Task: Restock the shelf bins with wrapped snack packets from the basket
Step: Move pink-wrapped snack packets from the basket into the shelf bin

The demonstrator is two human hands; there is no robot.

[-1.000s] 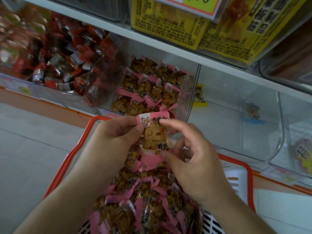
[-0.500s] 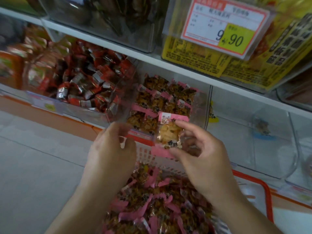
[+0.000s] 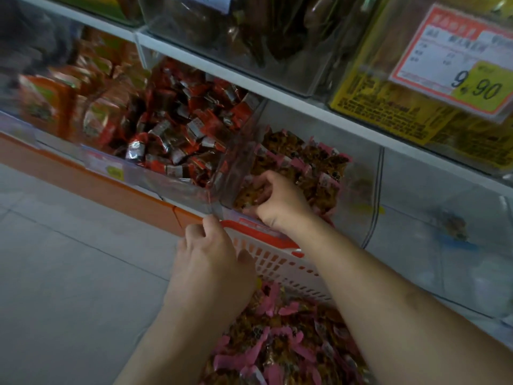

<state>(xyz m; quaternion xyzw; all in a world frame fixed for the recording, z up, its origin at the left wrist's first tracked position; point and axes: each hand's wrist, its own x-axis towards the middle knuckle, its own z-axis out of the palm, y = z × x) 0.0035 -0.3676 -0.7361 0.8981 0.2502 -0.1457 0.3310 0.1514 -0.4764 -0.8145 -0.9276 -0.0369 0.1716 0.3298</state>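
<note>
A white basket with an orange rim point(image 3: 280, 262) sits below the shelf, full of pink-edged brown snack packets point(image 3: 280, 345). My right hand point(image 3: 277, 201) reaches into the clear shelf bin point(image 3: 358, 195) that holds the same packets point(image 3: 313, 162), its fingers closed on one snack packet point(image 3: 247, 194) at the bin's front. My left hand point(image 3: 211, 262) hovers over the basket's near-left rim with fingers curled; whether anything is in it is hidden.
A bin of red and silver wrapped snacks point(image 3: 183, 134) stands left of the pink-packet bin. A nearly empty clear bin point(image 3: 444, 218) is to the right. A 9.90 price tag point(image 3: 466, 56) hangs above. Grey floor tiles point(image 3: 69, 273) lie at the left.
My right hand carried the packet from above the basket forward into the bin. My left hand let go of the packet and dropped toward the basket rim. The view tilted up.
</note>
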